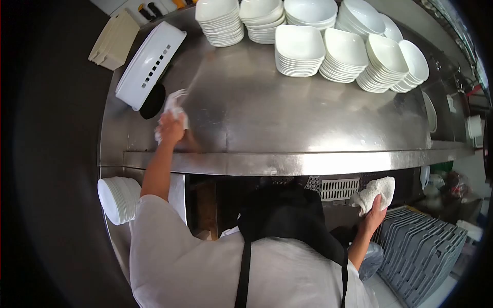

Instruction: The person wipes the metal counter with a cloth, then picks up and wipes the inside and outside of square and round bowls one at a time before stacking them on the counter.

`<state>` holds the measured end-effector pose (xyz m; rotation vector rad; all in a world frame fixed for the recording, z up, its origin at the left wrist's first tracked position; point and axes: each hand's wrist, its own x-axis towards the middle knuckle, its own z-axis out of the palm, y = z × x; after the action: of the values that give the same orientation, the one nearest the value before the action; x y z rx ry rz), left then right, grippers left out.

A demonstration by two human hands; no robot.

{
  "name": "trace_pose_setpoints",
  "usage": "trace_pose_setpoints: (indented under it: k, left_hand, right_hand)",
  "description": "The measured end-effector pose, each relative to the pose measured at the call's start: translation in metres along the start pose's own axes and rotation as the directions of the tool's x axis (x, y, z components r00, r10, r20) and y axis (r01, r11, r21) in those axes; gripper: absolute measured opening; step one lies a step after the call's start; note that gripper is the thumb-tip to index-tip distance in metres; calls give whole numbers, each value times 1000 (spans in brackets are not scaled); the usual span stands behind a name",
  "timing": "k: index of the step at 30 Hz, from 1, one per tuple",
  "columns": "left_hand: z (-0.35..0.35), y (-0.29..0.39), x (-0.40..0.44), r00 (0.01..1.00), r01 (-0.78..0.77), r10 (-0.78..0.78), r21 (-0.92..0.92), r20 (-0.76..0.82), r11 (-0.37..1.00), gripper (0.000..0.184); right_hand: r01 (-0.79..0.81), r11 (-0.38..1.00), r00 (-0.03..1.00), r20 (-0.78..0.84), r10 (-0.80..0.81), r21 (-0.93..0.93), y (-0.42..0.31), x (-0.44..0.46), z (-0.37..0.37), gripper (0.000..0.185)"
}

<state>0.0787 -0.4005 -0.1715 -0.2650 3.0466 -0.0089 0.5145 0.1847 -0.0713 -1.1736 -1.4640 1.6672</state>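
Note:
My left hand (171,128) presses a crumpled white cloth (176,102) onto the stainless steel counter (241,113), near its left end. Just beyond that cloth are a dark round object (153,101) and a white plastic basket (150,66) tipped on its side. Off to the right, my right hand (376,211) is closed around a folded white towel (377,194), held in the air in front of the counter's front edge.
Stacks of white square bowls (345,54) and round bowls (310,11) line the back of the counter. A plate stack (119,199) sits lower left. Grey folded crates (418,246) stand on the floor at right. A beige container (114,40) is at far left.

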Motion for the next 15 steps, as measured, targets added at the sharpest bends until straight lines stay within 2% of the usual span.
trace_pose_setpoints:
  k: [1,4,6,7,9,10,11,12,13,14,15]
  left_hand:
    - [-19,1,-1,987,151,-150,-10,61,988,77]
    - [11,16,34,998,-26,29,51,-51,998,78]
    - [21,68,37,953,-270,258,-61,-160,961,76]
    - [14,106,28,939,-326,318,-47,-129,944,73]
    - [10,176,11,849,-522,516,-32,-110,852,69]
    - [3,210,-4,781,-619,617,10,-96,785,67]
    - [5,237,-18,683,-726,727,41,-71,686,67]
    - [-17,275,-42,519,-854,852,4,62,520,68]
    - [-21,287,-58,290,-949,955,-111,61,295,70]
    - [-27,298,-72,122,-982,990,-134,65,130,70]
    - [-33,310,-84,-46,-988,997,-151,66,-36,70]
  right_hand:
    - [-13,1000,1000,-4,13,-1,-1,3,-2,45]
    - [-21,1000,999,-25,21,7,7,-3,-10,43]
    - [-36,999,999,-40,35,-15,16,-8,-19,43]
    - [-33,999,998,-45,32,-28,21,-11,-21,42]
    - [-79,997,996,-52,78,-8,6,-25,-10,46]
    - [-52,999,996,-77,52,1,9,-28,-11,46]
    - [-64,998,994,-88,65,12,6,-33,-10,46]
    - [-95,995,990,-100,95,7,-2,-26,-14,46]
    - [-103,995,989,-109,104,13,-3,-32,-23,46]
    - [-74,997,985,-155,78,29,11,-33,-37,45]
    - [-122,992,980,-156,126,30,5,-37,-42,45]
